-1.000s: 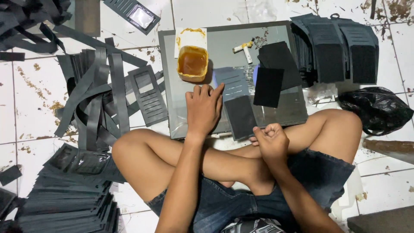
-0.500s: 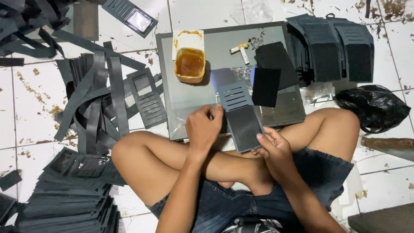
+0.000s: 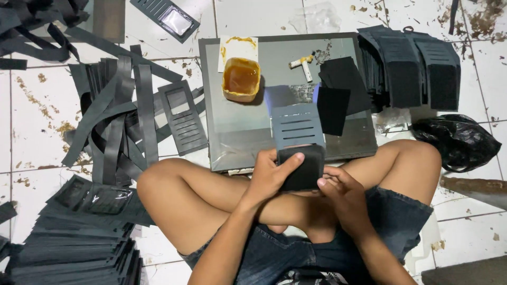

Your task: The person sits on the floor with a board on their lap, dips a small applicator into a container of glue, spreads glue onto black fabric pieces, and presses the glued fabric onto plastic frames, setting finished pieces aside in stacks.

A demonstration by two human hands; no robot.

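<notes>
I sit cross-legged on a tiled floor. My left hand (image 3: 272, 177) and my right hand (image 3: 338, 192) together hold a dark slotted wallet panel (image 3: 298, 142), its near end folded over under my left thumb. The panel's far end lies on a grey glass board (image 3: 237, 132) in front of my knees. On the board stand a yellow tub of brown glue (image 3: 241, 79), a small glue-stained stick (image 3: 303, 66) and two black rectangular pieces (image 3: 338, 92).
A stack of finished black panels (image 3: 406, 66) lies right of the board, a black plastic bag (image 3: 457, 140) below it. Loose dark strips and slotted panels (image 3: 132, 116) cover the floor at left, with a tall pile of panels (image 3: 68, 237) at lower left.
My left hand pulled the slotted panel off the board toward my lap. My right hand rose to meet it, and the panel's near end is now folded between both hands.
</notes>
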